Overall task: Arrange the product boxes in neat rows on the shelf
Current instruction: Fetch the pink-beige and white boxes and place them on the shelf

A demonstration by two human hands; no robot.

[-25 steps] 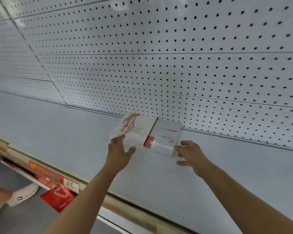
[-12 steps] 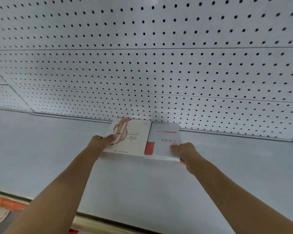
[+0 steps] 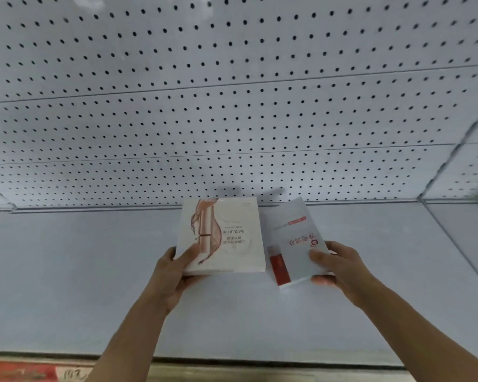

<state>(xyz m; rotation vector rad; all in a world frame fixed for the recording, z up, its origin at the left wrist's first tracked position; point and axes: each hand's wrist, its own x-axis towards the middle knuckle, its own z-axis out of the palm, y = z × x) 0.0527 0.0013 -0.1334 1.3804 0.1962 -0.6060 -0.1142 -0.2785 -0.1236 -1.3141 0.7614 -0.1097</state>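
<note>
Your left hand (image 3: 174, 268) grips near left corner of cream box (image 3: 226, 235) — thumb on top, fingers under. Your right hand (image 3: 340, 267) grips near right corner of white-and-red box (image 3: 293, 244), thumb on top. Boxes side by side over grey shelf (image 3: 66, 285), near pegboard back wall (image 3: 232, 119) — right box skewed, edges nearly touching.
</note>
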